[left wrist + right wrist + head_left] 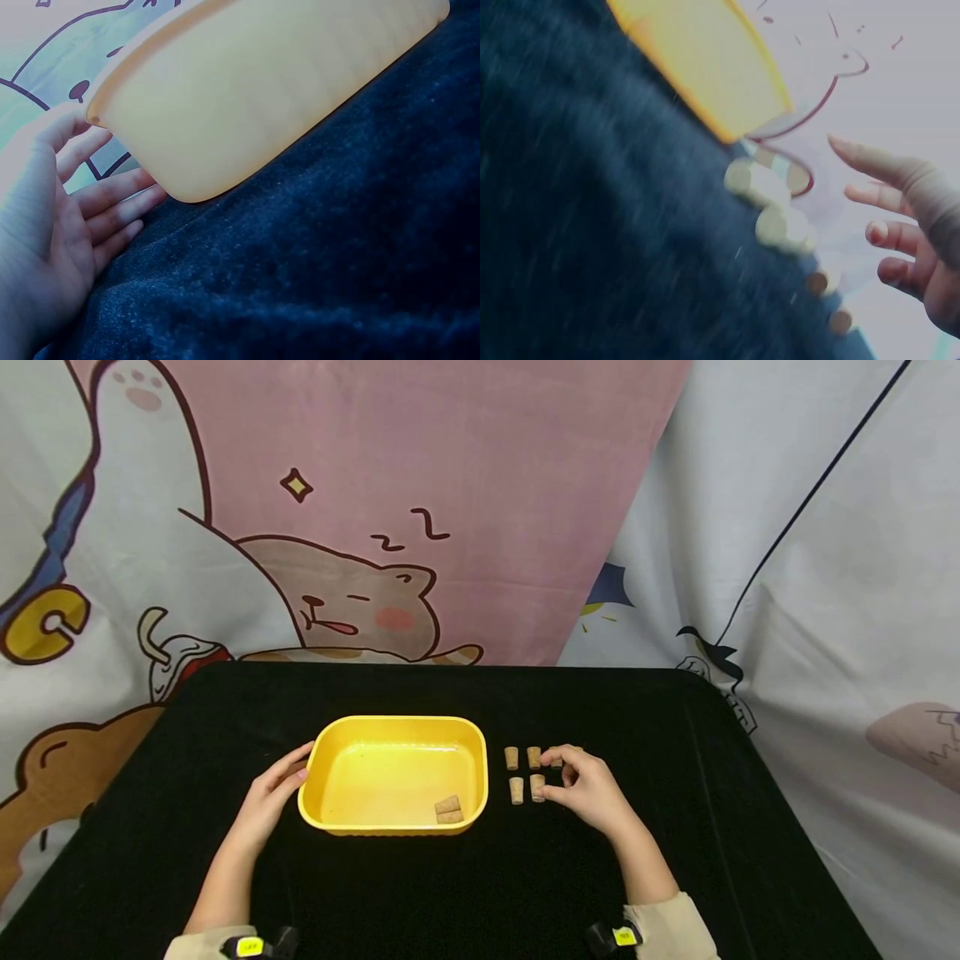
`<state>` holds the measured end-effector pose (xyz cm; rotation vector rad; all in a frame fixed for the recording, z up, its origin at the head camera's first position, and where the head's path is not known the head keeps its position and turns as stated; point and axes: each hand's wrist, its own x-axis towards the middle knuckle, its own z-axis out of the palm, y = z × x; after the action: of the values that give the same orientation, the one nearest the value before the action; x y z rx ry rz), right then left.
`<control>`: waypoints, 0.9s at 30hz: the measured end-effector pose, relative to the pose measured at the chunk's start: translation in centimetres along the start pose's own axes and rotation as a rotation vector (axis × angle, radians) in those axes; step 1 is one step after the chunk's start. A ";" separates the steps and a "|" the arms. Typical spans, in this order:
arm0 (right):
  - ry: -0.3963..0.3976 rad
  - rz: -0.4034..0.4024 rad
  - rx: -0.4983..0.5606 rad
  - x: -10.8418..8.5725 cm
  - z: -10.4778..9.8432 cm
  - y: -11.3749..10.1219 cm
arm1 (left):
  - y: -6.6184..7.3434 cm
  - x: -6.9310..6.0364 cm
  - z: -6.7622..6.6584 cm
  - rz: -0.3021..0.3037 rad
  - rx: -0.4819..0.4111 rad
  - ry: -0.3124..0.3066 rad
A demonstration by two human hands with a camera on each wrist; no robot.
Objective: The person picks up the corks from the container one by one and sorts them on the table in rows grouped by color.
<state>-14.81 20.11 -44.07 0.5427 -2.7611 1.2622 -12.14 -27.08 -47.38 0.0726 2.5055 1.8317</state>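
My left hand is at the left end of a yellow plastic tray. In the left wrist view its fairly straight fingers touch the tray's outer wall, with the thumb at the rim. Two corks lie side by side in the tray's front right corner. My right hand is over several standing corks right of the tray, its thumb and index finger spread around the near cork. The right wrist view shows these fingers apart with nothing between them. Part of the cork group is hidden behind the hand.
The corks stand in two short rows, the far row holding one cork close to the tray's right side. A black cloth covers the table. Behind it hangs a printed curtain with cartoon animals.
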 end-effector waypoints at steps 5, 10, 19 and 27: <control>0.000 -0.105 0.070 1.0 -0.2 -2.5 | 0.0 0.0 -0.2 0.003 0.019 0.004; -0.082 -0.178 0.081 2.4 0.0 -4.7 | -0.1 0.1 -0.1 0.003 -0.004 -0.001; -0.298 -0.236 0.051 5.0 1.1 -7.4 | 0.2 -0.1 -0.1 -0.017 -0.022 -0.004; -0.519 -0.294 -0.005 7.3 2.8 -8.0 | 0.2 -0.1 -0.1 -0.019 -0.011 -0.001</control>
<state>-18.68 11.13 -38.73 1.3912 -2.9016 1.1751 -12.08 -27.14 -47.15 0.0498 2.4863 1.8378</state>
